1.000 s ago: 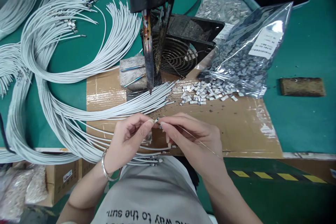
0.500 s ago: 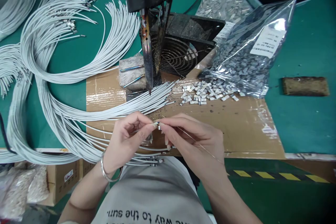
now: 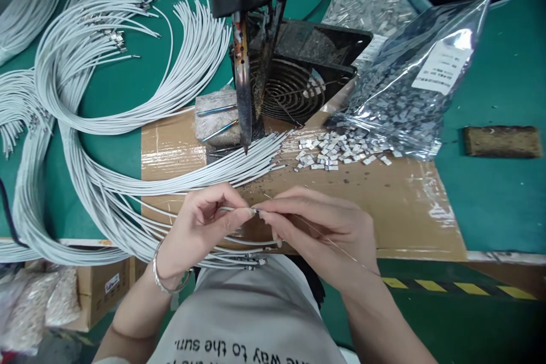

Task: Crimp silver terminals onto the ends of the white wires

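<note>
My left hand (image 3: 198, 233) is closed, with thumb and forefinger pinching a white wire (image 3: 226, 209) close to its end. Fingertip to fingertip with it, my right hand (image 3: 326, 230) pinches a small metal connector (image 3: 258, 212) at that wire end; most of the connector is covered by the fingers. A thin solder wire (image 3: 339, 247) also runs through my right hand and back over the wrist. Both hands are low over the cardboard (image 3: 409, 216). Beyond them, the dark tip of a soldering iron (image 3: 244, 102) points down from its holder, above a bundle of white wires (image 3: 222, 173).
A pile of small connectors (image 3: 330, 151) lies right of the iron, spilling from a clear bag (image 3: 396, 85). Behind the iron stands a black fan (image 3: 294, 88). Looped wire bundles (image 3: 72, 96) cover the left side. A brown block (image 3: 503, 141) lies far right.
Both hands have drawn slightly apart and lower, and the connector has turned between the right fingertips. The view has shifted a little.
</note>
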A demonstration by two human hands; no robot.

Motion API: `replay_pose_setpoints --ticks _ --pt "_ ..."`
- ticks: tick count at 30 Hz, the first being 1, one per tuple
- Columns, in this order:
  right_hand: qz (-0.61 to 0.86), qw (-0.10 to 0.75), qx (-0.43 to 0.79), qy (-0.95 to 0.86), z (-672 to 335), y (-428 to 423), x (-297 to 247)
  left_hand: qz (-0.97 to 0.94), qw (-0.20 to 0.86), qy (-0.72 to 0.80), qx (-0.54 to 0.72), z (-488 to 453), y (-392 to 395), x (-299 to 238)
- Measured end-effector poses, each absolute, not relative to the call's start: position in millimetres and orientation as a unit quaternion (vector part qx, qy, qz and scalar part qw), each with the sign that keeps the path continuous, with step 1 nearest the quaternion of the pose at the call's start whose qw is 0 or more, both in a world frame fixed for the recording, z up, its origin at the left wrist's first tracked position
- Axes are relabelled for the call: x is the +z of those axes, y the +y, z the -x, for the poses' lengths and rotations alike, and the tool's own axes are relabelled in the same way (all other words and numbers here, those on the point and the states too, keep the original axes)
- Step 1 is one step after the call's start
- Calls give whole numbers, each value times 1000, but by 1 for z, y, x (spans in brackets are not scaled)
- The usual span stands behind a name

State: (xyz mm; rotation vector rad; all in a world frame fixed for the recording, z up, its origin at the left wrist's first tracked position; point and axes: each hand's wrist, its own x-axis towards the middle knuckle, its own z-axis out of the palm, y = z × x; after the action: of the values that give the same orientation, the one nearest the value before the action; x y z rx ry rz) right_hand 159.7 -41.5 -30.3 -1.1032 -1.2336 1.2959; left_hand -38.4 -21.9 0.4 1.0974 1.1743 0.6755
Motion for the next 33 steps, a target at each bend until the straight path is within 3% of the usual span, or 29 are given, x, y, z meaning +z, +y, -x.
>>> replay_pose_setpoints --ticks 7,13,16,26,33 --pt "429 481 621 -446 -158 -41 -33 -495 643 506 293 43 -20 0" --pt "452 442 414 -654 -167 -40 -19 -504 640 507 281 44 -21 0" --pt "429 393 392 -712 -175 -34 -10 -517 638 496 282 45 -20 -1" --pt "322 310 600 -663 -188 -6 -18 -589 649 415 246 50 -16 -6" --pt "397 404 708 -423 -175 -16 -30 -579 545 504 338 39 -24 -6"
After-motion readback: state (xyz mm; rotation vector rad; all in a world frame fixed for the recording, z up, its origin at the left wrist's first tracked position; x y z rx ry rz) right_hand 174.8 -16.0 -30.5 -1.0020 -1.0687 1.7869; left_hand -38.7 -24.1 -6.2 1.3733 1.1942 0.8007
